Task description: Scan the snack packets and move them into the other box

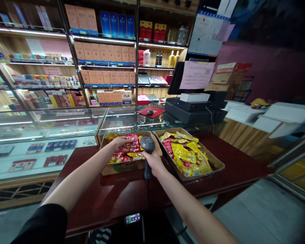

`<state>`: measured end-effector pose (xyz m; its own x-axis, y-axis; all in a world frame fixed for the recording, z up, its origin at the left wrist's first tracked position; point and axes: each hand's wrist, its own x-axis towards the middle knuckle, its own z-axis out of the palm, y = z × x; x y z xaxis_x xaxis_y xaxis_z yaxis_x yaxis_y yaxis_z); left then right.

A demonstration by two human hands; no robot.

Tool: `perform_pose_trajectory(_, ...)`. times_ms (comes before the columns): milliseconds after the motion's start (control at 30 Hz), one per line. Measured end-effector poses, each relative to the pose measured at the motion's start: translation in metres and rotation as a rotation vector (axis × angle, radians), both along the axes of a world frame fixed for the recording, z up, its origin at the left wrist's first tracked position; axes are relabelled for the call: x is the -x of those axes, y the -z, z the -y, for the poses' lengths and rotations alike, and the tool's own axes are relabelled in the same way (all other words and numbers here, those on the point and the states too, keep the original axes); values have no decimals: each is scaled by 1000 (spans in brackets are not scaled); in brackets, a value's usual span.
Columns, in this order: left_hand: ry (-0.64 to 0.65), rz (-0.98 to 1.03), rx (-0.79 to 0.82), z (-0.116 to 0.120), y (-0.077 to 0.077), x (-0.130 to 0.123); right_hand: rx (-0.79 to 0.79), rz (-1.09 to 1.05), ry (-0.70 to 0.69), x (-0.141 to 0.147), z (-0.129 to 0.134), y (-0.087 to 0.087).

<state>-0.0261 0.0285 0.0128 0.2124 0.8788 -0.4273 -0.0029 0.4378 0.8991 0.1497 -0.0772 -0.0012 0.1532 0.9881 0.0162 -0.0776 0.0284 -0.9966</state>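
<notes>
Taking the scanner (147, 145) as the clock's centre, a notice (197, 75) on the monitor at 1 o'clock carries print lines and a square code, all too blurred to read. White characters on the blue boxes (118, 25) at 11 o'clock, and the print on the snack packets, cannot be made out either.

The left forearm comes in from 8 o'clock; the left hand (121, 143) reaches palm down over the left carton (122, 168), its fingers closed on the edge of a red packet (134, 142). The right forearm comes from 5 o'clock, and the right hand (154, 160) is wrapped round the scanner's upright handle, most of its fingers hidden.

The scanner hides part of the left carton's right end. The right carton (217, 165), at 3 to 4 o'clock on the worktop (112, 195), holds mostly yellow packets. Both upper arms are cut off.
</notes>
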Motion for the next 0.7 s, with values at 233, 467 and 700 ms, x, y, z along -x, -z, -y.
perform_pose_trajectory(233, 29, -23, 25, 2, 0, -9, 315, -328, -210, -28, -54, -18)
perform_pose_trajectory(467, 80, 34, 4, -17, -5, -50, 420, -298, -242, -70, -78, -35)
perform_pose_trajectory(700, 132, 75, -18, -50, -6, -138, 490, -313, -223, -159, -100, -48)
